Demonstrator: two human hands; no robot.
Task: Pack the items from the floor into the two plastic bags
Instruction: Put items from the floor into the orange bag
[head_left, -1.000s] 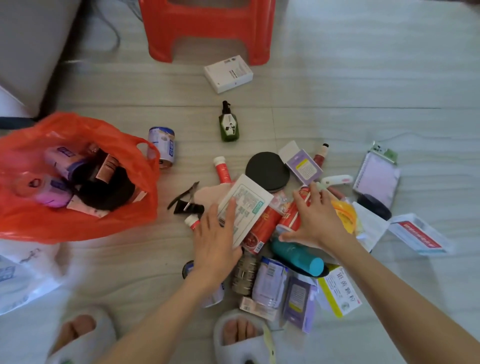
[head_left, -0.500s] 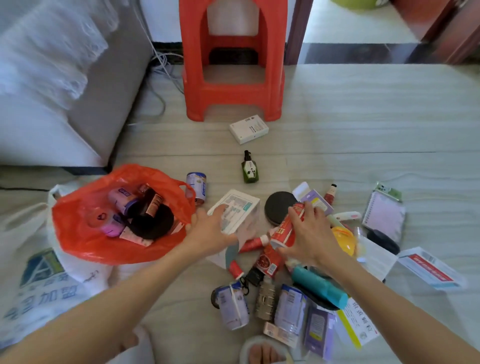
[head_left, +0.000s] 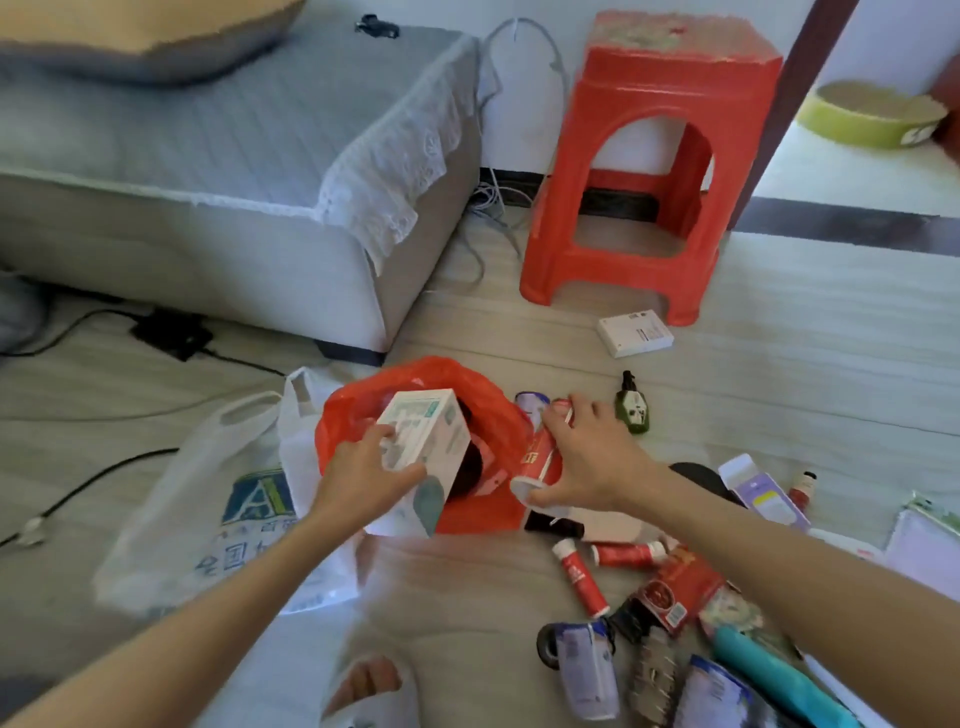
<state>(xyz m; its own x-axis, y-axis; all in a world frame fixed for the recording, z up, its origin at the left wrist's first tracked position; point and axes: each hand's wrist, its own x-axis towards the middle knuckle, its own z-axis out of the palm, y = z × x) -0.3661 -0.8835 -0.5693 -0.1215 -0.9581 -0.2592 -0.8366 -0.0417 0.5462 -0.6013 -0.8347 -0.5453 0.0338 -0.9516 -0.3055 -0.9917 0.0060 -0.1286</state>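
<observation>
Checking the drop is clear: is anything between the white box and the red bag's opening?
Nothing visible. The left hand holds the white box right over the red bag's open mouth; only items already packed lie inside beneath it.

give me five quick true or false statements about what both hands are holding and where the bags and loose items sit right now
1. The left hand holds a white cardboard box with teal print over the red plastic bag. True.
2. The right hand is empty. False: it grips a red cylindrical tube.
3. The white plastic bag with blue lettering lies on the floor left of the red bag. True.
4. The small green pump bottle is inside the red bag. False: it lies on the floor to the bag's right.
5. The flat white box sits on top of the red plastic stool. False: it lies on the floor by the stool's foot.
</observation>
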